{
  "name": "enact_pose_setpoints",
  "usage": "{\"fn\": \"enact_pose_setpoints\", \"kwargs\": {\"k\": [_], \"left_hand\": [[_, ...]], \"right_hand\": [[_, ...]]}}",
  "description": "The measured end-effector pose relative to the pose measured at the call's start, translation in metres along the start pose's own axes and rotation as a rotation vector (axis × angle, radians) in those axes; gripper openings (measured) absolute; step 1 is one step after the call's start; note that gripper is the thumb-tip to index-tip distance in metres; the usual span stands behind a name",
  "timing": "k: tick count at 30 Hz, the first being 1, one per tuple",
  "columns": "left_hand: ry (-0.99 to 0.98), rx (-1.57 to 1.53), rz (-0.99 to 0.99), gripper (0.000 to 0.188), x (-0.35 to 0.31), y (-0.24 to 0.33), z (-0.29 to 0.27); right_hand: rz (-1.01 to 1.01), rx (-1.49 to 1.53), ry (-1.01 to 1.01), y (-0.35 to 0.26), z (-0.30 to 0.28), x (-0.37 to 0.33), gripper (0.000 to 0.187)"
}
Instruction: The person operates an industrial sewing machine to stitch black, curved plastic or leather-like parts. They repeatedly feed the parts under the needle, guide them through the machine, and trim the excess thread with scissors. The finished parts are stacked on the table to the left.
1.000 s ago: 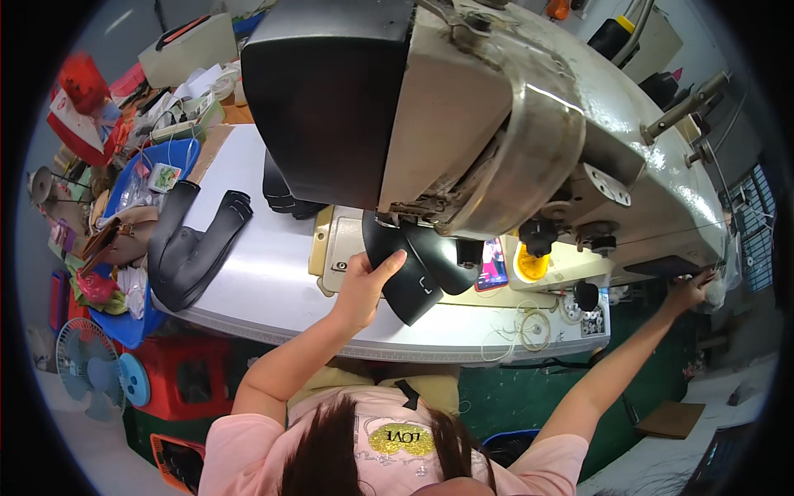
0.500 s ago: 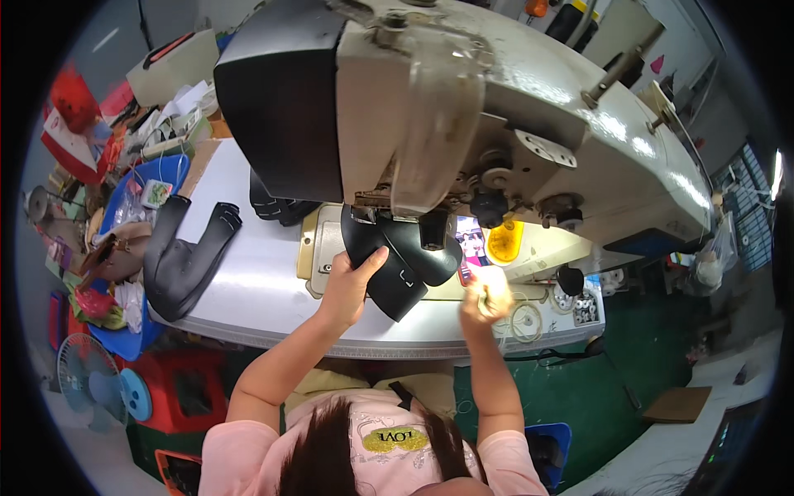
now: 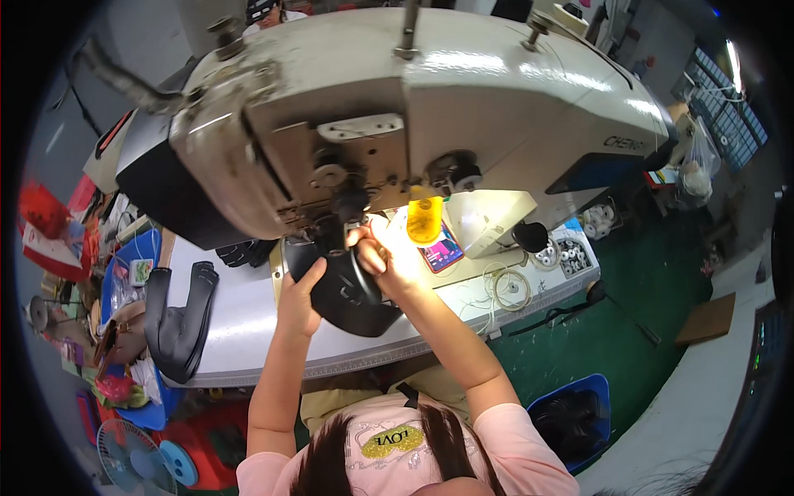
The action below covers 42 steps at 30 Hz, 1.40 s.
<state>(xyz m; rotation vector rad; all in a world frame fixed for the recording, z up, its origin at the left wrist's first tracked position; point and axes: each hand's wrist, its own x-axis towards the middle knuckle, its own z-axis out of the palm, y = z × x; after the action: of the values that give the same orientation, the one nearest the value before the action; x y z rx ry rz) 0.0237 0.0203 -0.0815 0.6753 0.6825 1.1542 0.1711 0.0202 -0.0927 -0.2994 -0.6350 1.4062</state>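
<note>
A glossy black leather-like piece [image 3: 356, 306] lies curved under the head of a large pale sewing machine [image 3: 496, 99]. Its left edge is held by my left hand [image 3: 299, 304], thumb on top and the other fingers hidden beneath. My right hand [image 3: 387, 255] is up beside the machine's needle area, fingers bent and pressed together under the bright lamp light. Whatever those fingers pinch, if anything, is too small or hidden to make out. The needle and presser foot are mostly covered by the machine head and my fingers.
Folded black pieces [image 3: 178, 322] lie on the white table [image 3: 236, 331] at left. Right of my hand are a yellow guard [image 3: 424, 219], a lit phone [image 3: 444, 250], coiled thread [image 3: 511, 289] and a bobbin tray [image 3: 572, 256]. A blue bin [image 3: 600, 397] stands on the floor.
My right hand has moved left and up to the needle area. The black piece has turned and shifted left with my left hand. The whole view has swung rightward.
</note>
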Motion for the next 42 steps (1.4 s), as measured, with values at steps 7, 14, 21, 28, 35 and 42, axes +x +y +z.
{"fn": "enact_pose_setpoints", "kwargs": {"k": [7, 14, 21, 28, 35, 42], "left_hand": [[-0.265, 0.263, -0.258, 0.055, 0.003, 0.035, -0.066], [-0.324, 0.515, -0.208, 0.043, 0.026, 0.099, -0.143], [0.109, 0.841, 0.480, 0.032, 0.009, 0.076, -0.110], [0.246, 0.983, 0.885, 0.013, -0.016, 0.065, -0.075], [-0.100, 1.384, 1.138, 0.017, -0.020, 0.022, 0.007], [-0.099, 1.562, 1.138, 0.016, -0.014, 0.014, 0.015]], "right_hand": [[-0.041, -0.715, 0.055, -0.038, 0.006, -0.035, 0.023], [-0.542, -1.311, -0.058, 0.006, -0.028, 0.004, 0.042], [0.244, -1.554, -0.095, -0.003, -0.013, 0.034, 0.070], [-0.269, -0.852, 0.137, -0.019, -0.078, -0.010, 0.045], [-0.317, -1.712, 0.019, -0.047, -0.013, -0.015, 0.036], [-0.618, -2.202, -0.385, -0.052, 0.036, 0.004, 0.018]]}}
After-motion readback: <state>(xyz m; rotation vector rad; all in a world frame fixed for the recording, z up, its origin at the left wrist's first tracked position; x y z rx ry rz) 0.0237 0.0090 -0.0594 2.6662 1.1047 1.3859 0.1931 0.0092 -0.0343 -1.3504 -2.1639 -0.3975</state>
